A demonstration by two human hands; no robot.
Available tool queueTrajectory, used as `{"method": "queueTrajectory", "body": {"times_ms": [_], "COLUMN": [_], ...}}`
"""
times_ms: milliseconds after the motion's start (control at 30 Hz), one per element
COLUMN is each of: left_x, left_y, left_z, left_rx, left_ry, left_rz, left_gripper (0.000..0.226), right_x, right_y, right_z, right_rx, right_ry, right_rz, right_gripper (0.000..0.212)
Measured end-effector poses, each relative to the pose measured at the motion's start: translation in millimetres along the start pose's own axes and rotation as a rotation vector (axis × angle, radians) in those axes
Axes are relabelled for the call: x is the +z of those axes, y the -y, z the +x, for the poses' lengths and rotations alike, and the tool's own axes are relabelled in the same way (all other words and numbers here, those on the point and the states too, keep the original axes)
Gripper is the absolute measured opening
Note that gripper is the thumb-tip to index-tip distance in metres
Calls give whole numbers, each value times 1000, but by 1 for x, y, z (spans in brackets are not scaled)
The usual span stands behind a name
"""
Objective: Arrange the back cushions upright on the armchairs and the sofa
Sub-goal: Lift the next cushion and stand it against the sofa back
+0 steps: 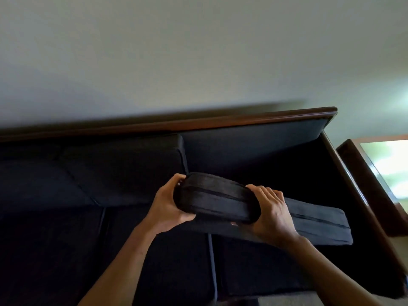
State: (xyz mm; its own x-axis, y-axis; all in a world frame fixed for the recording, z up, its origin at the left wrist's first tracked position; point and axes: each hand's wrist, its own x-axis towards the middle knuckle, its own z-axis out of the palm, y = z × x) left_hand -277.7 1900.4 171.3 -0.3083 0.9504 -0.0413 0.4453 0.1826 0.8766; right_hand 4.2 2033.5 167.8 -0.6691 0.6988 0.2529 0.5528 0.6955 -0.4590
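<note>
Both your hands, left hand (170, 202) and right hand (270, 214), have their fingers (268, 192) clamped on one dark cushion (220, 203), held edge-on above the sofa (154, 250) seat at its right end. Rotate it upright and press it against the bare backrest (254, 142). Count: one cushion already standing (123, 166), one in hand.

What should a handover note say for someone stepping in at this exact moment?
Left hand: shut on the near end of the cushion.
Right hand: shut on the same end, opposite side.
Cushion: held over the sofa seat, lying roughly flat, far end pointing right.
Done: one back cushion stands upright, left of the bare right backrest.
Left: stand the held cushion against that bare backrest. Armchairs cannot be judged from this view.
</note>
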Motion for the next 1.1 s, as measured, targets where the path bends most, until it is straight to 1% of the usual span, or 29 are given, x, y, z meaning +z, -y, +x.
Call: {"method": "queueTrajectory", "body": {"times_ms": [67,100,200,267,367,400,467,567,600,667,700,733,800,867,900,1000,1100], "left_x": [-5,-6,7,30,76,89,107,111,106,90,78,65,37,10,-2,-25,-28], "left_y": [-45,-68,-125,-150,-155,-152,-146,-137,-132,-117,-110,-105,-94,-82,-74,-50,-26], "left_z": [1,3,14,20,25,26,29,34,33,31,30,29,28,26,24,18,15], "left_rx": [76,130,308,340,298,293,324,342,325,264,218,165,56,-36,-85,-244,-313], "left_ry": [-29,-43,-40,30,185,206,193,173,177,190,191,189,197,220,213,153,119], "left_rz": [23,79,323,455,617,637,639,638,662,766,820,858,878,822,726,292,4], "left_gripper": [76,77,80,83,89,91,95,100,102,107,111,115,122,126,127,129,128], "right_x": [-24,-34,-51,-52,-49,-49,-54,-72,-79,-93,-99,-103,-101,-87,-79,-51,-23], "right_y": [-5,-8,-27,-44,-63,-68,-76,-83,-83,-78,-72,-63,-41,-19,-6,28,53], "right_z": [-3,-6,-20,-31,-46,-49,-53,-43,-37,-21,-12,-3,14,27,34,49,58], "right_rx": [48,99,266,340,380,379,360,291,245,124,63,18,-31,-82,-106,-132,-134], "right_ry": [-55,-61,7,80,239,266,255,126,88,61,100,177,344,417,426,410,409], "right_rz": [137,207,403,458,473,472,465,517,484,255,97,-64,-309,-401,-424,-427,-438], "right_gripper": [103,103,108,111,113,111,110,114,114,110,109,112,122,128,129,128,125]}}
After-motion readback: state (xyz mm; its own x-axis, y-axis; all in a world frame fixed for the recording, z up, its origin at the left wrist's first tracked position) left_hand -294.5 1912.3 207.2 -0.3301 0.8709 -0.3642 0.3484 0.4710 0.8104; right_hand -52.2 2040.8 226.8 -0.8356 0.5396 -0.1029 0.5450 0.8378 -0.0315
